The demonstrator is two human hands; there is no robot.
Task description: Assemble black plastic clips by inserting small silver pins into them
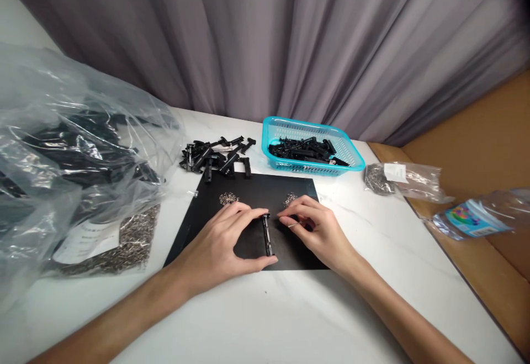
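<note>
My left hand (pixel 232 237) grips a narrow black plastic part (pixel 268 236) by its two ends, between thumb and forefinger, over a black mat (pixel 248 187). To its right, my right hand (pixel 312 226) pinches a small thin metal piece (pixel 293 225), apart from the plastic part. Its exact kind is too small to tell. Two little heaps of tiny metal pieces lie on the mat: a left heap (pixel 228 198) beyond my left hand, and a right heap (pixel 290 199) partly behind my right fingers.
Behind the mat lie a pile of black plastic parts (pixel 219 154) and a blue basket (pixel 314 122) holding more. Large clear bags (pixel 91 148) crowd the left. On the right are a small bag of metal pieces (pixel 381 179), a plastic bottle (pixel 476 217) and a cardboard box (pixel 488 137).
</note>
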